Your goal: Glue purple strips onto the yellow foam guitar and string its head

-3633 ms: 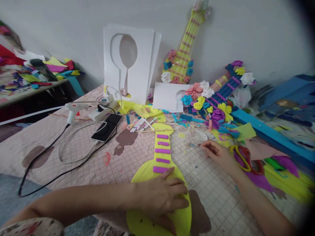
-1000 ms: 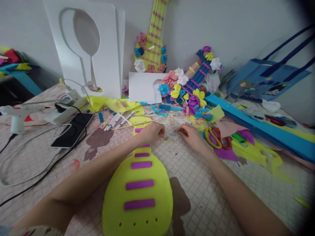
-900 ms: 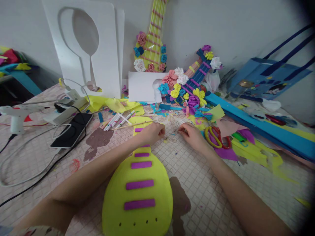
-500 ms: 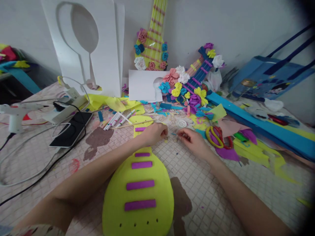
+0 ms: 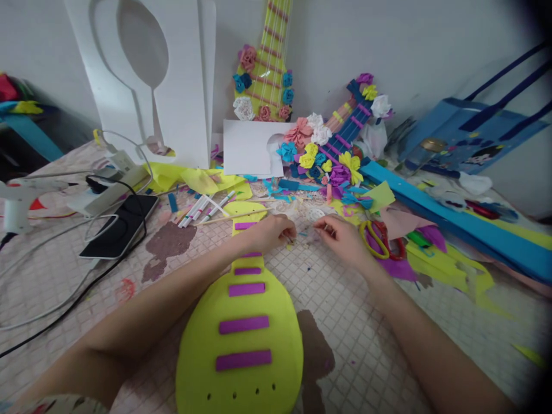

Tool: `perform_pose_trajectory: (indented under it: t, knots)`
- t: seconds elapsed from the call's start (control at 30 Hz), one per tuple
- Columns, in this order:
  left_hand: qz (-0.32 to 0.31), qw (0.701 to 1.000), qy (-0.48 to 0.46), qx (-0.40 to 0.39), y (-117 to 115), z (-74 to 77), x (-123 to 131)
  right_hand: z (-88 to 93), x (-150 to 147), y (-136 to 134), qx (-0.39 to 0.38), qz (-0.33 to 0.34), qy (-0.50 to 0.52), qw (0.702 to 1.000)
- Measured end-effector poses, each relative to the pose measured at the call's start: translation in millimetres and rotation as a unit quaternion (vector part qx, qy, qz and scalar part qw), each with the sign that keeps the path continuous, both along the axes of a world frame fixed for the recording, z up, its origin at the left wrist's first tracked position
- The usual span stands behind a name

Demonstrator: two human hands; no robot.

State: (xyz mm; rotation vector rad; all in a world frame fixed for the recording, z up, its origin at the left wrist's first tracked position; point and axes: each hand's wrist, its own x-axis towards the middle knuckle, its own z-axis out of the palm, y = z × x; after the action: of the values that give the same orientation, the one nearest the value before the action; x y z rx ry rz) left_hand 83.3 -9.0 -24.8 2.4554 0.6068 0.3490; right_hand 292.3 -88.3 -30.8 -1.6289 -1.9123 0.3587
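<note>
From my remote seat, the guitar lies flat on the counter with its body nearest me and its neck pointing at the wall. The left forearm crosses over the neck and hides part of it. The left hand is just past the neck, fingers curled inward. The right hand faces it across a small gap, thumb and forefinger drawn close together. Whether either set of fingers pinches something thin, I cannot tell.

Both hands are over scraps, near a white roll. Anything fine let go there could, I judge, vanish among the bits. My other worry is that forearm: if it dropped or swept sideways, it might push the guitar askew or catch the purple bars, should any be loosely fixed. The stick across the guitar's head could roll off at a knock from the left hand. The scissors sit just beside the right wrist, so a careless swing outward could bump them.
</note>
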Motion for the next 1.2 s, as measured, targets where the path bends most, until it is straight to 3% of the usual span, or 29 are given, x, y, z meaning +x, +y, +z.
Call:
perform_pose_trajectory:
  t: [0.23, 0.5, 0.63, 0.93, 1.2]
  knots:
    - [0.023, 1.000, -0.002, -0.020, 5, -3.4, -2, -9.9, 0, 24, -0.003, 0.031, -0.033, 0.999]
    - [0.000, 1.000, -0.008, -0.013, 7, -7.8, -4, 2.0, -10, 1, -0.006, 0.044, -0.007, 0.999]
    - [0.022, 0.999, -0.003, -0.023, 6, -8.9, -4, 9.3, -2, -6, 0.006, 0.008, 0.021, 1.000]
    - [0.045, 0.999, -0.013, -0.024, 3, -8.8, -3, -5.3, 3, -14, -0.023, 0.028, -0.015, 0.999]
    - [0.056, 0.998, -0.012, -0.035, 1, -6.6, -3, -3.6, 10, -13, -0.010, -0.012, -0.015, 1.000]
